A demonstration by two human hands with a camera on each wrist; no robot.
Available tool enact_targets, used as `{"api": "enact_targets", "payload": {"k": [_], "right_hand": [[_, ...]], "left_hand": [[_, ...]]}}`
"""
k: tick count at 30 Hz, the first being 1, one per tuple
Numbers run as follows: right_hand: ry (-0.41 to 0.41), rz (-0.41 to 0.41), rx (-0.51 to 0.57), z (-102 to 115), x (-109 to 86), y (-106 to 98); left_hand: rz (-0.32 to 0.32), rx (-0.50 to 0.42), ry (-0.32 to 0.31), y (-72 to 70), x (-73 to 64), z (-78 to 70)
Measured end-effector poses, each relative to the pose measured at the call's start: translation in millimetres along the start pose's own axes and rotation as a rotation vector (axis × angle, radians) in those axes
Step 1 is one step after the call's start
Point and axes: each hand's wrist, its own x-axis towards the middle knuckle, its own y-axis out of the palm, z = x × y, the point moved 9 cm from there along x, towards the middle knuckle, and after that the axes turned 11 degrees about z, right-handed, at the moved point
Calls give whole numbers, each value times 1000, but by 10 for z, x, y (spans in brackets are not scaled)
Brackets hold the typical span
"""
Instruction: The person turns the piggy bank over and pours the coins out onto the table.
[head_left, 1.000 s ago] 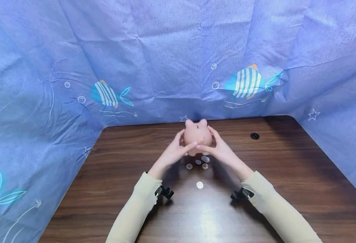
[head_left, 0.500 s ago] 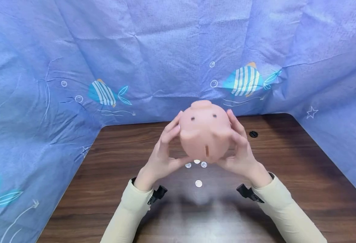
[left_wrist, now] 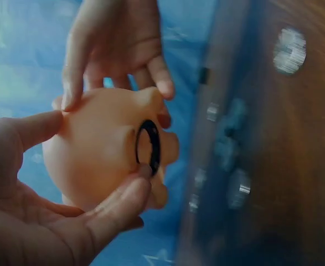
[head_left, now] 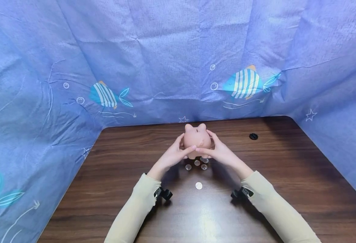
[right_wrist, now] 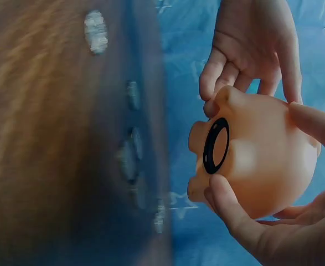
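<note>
A pink piggy bank [head_left: 196, 139] is held upright between both hands near the back of the table, with its coin slot on top. My left hand [head_left: 173, 154] grips its left side, and my right hand [head_left: 221, 154] grips the right. The thumbs meet at its rear. From below, the left wrist view shows a black ring [left_wrist: 155, 147] around a round opening in the belly, between the stubby legs. Several silver coins [head_left: 188, 167] lie below and in front of the pig, partly hidden by it. A single coin [head_left: 198, 185] lies closer to me.
A round black plug [head_left: 253, 136] lies on the brown wooden table [head_left: 105, 189], right of the hands. Blue cloth [head_left: 171, 60] printed with fish hangs behind the table and along both sides. Black straps with cameras [head_left: 165, 194] sit at the wrists.
Half a second ago the piggy bank was raised toward the head camera, its snout tipped up. Both hands have since brought it back down and away, upright above the coins, close to its earlier place.
</note>
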Motion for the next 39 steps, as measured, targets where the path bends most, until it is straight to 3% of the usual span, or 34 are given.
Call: {"api": "enact_targets", "payload": {"k": [3,8,14,21,30,34,39], "right_hand": [[32,20,11,-98,44,12],[7,13,40,-97,61,1],[12,17,26,-109,59,-1],[-4,0,60,-112,74,-107],[-27,-63,0,-101,18,-492],[-14,-92,-61,-68,-36,-697],[-5,-90,-47,-92,-63,-933]], "left_hand": [[30,-46,-30,37,57,119],[19,-62,3,19,63,85],[29,-54,-12,27,57,83],[19,-44,3,41,177,65],[27,37,53,157,453,-164],[32,37,63,238,593,-275],[53,29,52,359,779,-385]]}}
